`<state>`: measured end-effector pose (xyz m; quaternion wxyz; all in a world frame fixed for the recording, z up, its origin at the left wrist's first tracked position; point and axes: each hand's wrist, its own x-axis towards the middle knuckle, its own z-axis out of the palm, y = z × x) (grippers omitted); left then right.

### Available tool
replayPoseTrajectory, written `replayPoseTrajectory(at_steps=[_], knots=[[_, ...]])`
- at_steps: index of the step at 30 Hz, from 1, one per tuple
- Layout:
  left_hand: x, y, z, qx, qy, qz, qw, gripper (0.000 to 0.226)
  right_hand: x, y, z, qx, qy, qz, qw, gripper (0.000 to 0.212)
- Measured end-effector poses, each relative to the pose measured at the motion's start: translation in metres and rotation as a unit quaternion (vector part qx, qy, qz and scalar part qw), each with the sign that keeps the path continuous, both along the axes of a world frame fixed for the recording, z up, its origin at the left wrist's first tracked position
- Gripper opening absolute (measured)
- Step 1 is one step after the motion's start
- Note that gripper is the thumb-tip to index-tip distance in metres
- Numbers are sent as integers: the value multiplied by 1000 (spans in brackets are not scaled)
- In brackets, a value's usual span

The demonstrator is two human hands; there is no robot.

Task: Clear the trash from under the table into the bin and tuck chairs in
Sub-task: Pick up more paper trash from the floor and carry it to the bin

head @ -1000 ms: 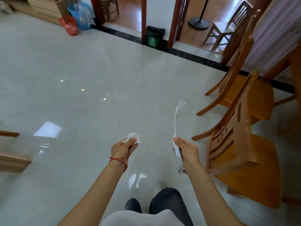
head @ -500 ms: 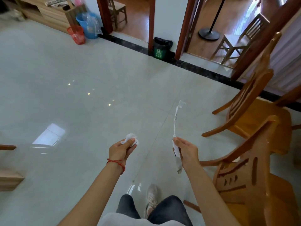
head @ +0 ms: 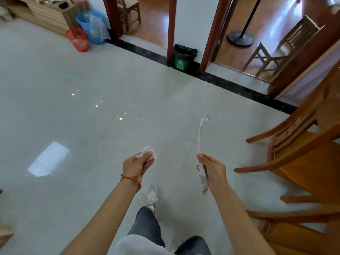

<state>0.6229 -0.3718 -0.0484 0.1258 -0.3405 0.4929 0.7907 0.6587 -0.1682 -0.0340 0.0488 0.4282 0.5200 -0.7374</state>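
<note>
My left hand [head: 137,164] pinches a crumpled white tissue [head: 148,153] between thumb and fingers. My right hand [head: 213,169] grips a long, thin white plastic wrapper [head: 200,144] that sticks up above the fingers and hangs below them. A small green bin with a black bag [head: 183,57] stands far ahead against the white wall post between two doorways. Two wooden chairs, one [head: 301,155] near my right hand and another [head: 298,234] at the lower right, stand on the tiled floor to my right.
A red basket [head: 78,39] and a blue bucket [head: 91,27] sit at the far left beside a wooden cabinet [head: 42,14]. Beyond the doorways are a small wooden chair [head: 277,50], a stool [head: 128,8] and a black stand base [head: 240,38]. My leg and white shoe [head: 151,196] step forward.
I have walked forward across the floor; the green bin is nearer and the chairs have slid back along my right side. Both hands keep their hold.
</note>
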Motion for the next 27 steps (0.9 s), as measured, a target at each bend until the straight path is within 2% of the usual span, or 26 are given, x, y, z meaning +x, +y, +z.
replayPoseTrajectory(at_steps=[5, 11, 14, 17, 27], knots=[[-101, -12, 7, -16, 10, -21, 1000, 28, -89, -4, 2, -2, -7, -20, 1000, 18], [-201, -7, 11, -22, 8, -43, 999, 14, -174, 2, 8, -2, -4, -31, 1000, 15], [-249, 10, 8, -18, 8, -44, 999, 22, -219, 15, 7, 0, -8, -34, 999, 19], [-300, 36, 7, -15, 13, -50, 999, 20, -270, 37, 2, 2, -3, -38, 999, 23], [-452, 122, 12, -11, 16, -39, 999, 21, -434, 124, 20, -6, 1, -7, 1000, 15]])
